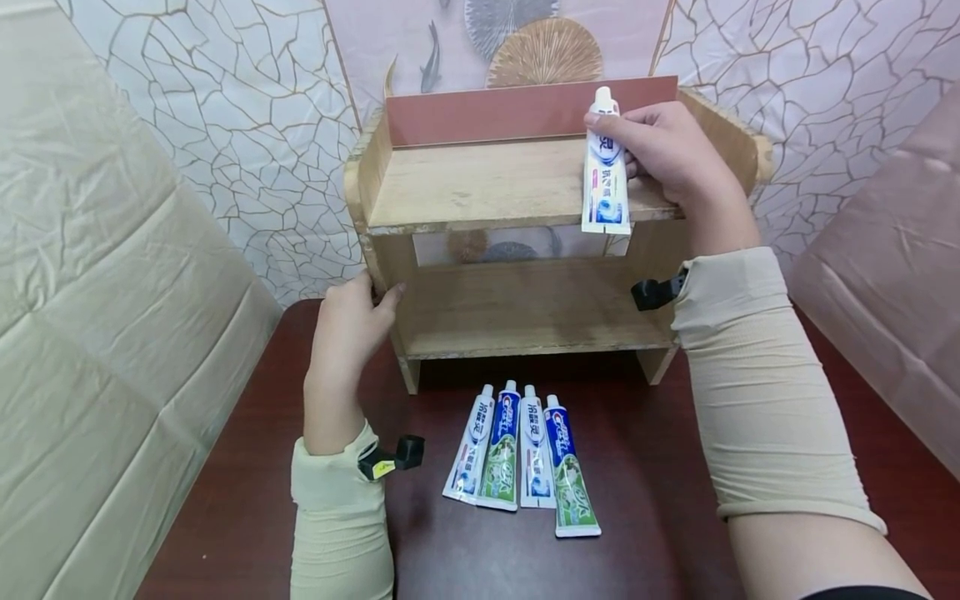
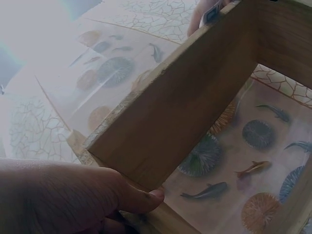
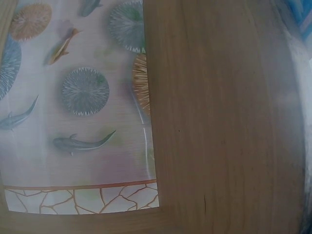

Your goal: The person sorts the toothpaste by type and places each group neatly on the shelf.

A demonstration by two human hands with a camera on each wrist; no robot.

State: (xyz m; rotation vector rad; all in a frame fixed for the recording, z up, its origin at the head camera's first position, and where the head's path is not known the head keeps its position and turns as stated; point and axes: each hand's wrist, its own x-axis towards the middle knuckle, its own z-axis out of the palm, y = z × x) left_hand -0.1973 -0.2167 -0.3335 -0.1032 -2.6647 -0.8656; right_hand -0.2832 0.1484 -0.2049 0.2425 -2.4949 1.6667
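Observation:
My right hand (image 1: pixel 678 150) pinches a white toothpaste tube (image 1: pixel 606 192) near its cap end, cap up, over the right part of the upper board of a small wooden shelf (image 1: pixel 480 187). The tube's flat bottom end overlaps the board's front edge. On the shelf's left side panel my left hand (image 1: pixel 348 321) keeps a grip; its thumb lies along the panel's edge in the left wrist view, the other fingers mostly hidden behind. A row of toothpaste tubes lies in front of the shelf: white ones (image 1: pixel 536 454) alternate with blue-and-green ones (image 1: pixel 501 454), caps toward the shelf.
The two-tier shelf stands on a dark red table (image 1: pixel 247 467), with a reddish strip (image 1: pixel 525 112) along its upper back. Behind hangs a patterned cloth (image 1: pixel 247 142); pale padded panels (image 1: pixel 97 333) flank the table. The right wrist view mostly shows shelf wood (image 3: pixel 219 117) and the backdrop.

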